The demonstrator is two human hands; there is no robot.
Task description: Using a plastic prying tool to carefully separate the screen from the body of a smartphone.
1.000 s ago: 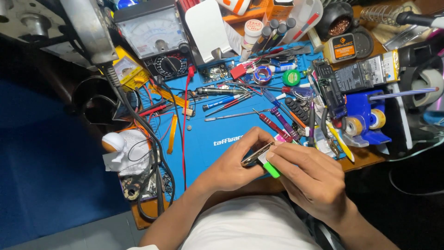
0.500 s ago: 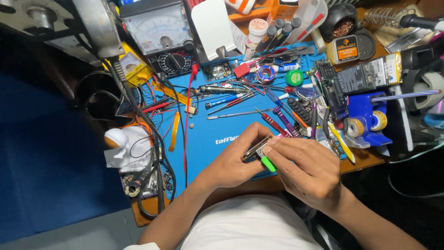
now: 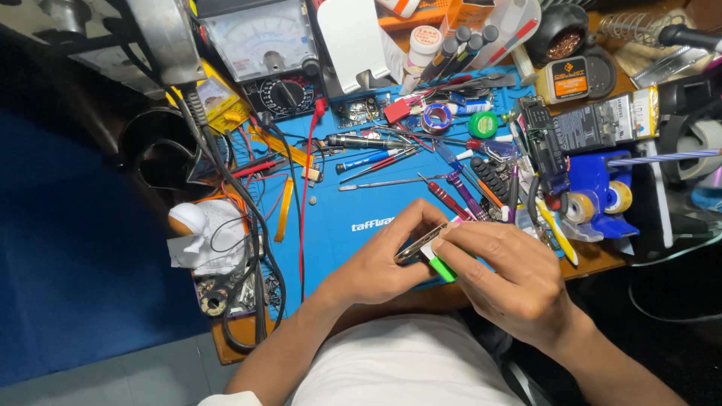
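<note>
Hands unmoved – small metal part, green tool gripped

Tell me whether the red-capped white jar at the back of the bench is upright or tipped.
Upright: the white jar stands on its base beside the white stand, red-rimmed cap facing up.

Looking steeply down from head height, facing forward over the chest, close above the blue mat; taking in the whole cluttered bench.

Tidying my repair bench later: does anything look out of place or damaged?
Nothing looks broken or spilled. Tools lie scattered loosely across the blue mat, and tangled wires trail off its left edge.
</note>
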